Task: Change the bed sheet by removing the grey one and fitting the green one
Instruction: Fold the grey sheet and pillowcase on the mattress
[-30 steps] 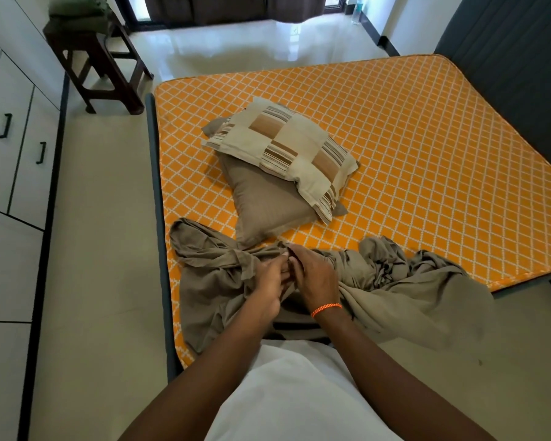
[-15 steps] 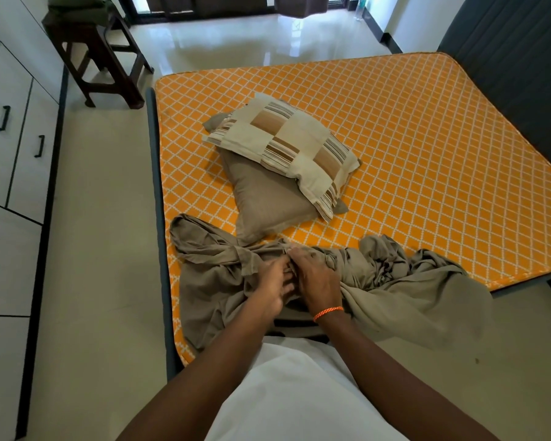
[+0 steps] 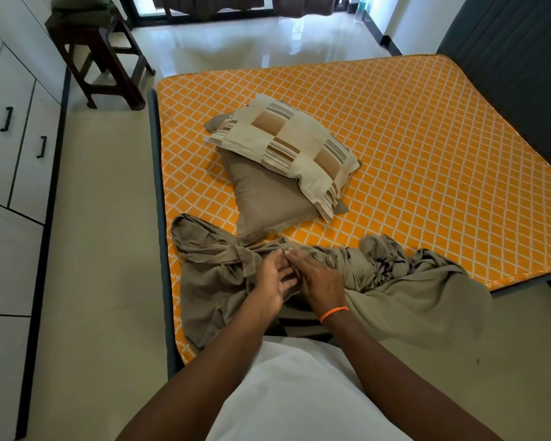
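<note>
Shifted a little forward over the last half second, both hands now meeting deeper in the cloth, with pillows and sheet lying as before. Broad orange mattress with a white diamond lattice (image 3: 411, 148), bare and flat, rounded corners, open across its far and right parts; near edge and left edge both partly draped. Pale glossy tiled floor (image 3: 109, 218) open along the left side, bounded by white cabinet doors with black handles (image 3: 13, 128). Crumpled grey-brown bed sheet (image 3: 411, 291), soft and deeply creased, bunched on the near part of the mattress and spilling over its near edge. Plain taupe pillow (image 3: 261, 202) under a beige-and-brown patchwork striped pillow (image 3: 287, 148). Dark wooden stool (image 3: 102, 52) far left, carrying a folded green sheet (image 3: 77, 7). Left hand (image 3: 268, 281) and right hand (image 3: 318, 278) side by side, fingers curled, pinching a fold of the grey sheet. Orange braided wristband (image 3: 334, 313) on the right wrist. No legible writing anywhere.
</note>
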{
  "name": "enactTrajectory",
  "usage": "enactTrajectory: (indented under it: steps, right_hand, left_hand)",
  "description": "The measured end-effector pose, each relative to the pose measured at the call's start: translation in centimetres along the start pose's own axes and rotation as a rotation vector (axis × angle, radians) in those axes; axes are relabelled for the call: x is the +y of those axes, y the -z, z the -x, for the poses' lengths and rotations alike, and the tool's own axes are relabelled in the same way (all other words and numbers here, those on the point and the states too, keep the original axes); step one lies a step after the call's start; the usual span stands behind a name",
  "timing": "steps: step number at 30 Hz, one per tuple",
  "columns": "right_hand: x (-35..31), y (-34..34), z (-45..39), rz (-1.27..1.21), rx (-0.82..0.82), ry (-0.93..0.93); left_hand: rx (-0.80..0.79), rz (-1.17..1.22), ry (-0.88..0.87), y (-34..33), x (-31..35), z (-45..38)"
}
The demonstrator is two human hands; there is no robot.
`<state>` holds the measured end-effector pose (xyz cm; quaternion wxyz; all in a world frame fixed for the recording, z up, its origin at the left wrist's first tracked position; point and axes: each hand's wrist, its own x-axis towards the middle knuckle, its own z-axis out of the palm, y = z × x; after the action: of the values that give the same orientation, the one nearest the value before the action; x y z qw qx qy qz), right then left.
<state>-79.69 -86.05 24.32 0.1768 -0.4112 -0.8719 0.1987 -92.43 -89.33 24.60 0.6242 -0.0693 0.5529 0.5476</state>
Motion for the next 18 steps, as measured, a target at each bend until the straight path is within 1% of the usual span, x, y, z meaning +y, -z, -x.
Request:
enactTrajectory:
  steps: [8, 13, 16, 18]
  right_hand:
    - [0.32, 0.5, 0.46, -0.037, 0.033, 0.03]
    - [-0.04, 0.84, 0.3, -0.061, 0.035, 0.042]
    - [-0.24, 0.84, 0.18, -0.049, 0.018, 0.04]
    - [-0.39, 0.88, 0.12, -0.036, -0.002, 0.043]
  left_hand:
    - [0.009, 0.005, -0.018, -0.01, -0.08, -0.29]
    - [0.003, -0.056, -0.029, 0.15, -0.11, -0.61]
    - [-0.01, -0.111, -0.042, 0.43, 0.23, -0.78]
    - [0.009, -0.138, -0.045, 0.54, 0.27, -0.98]
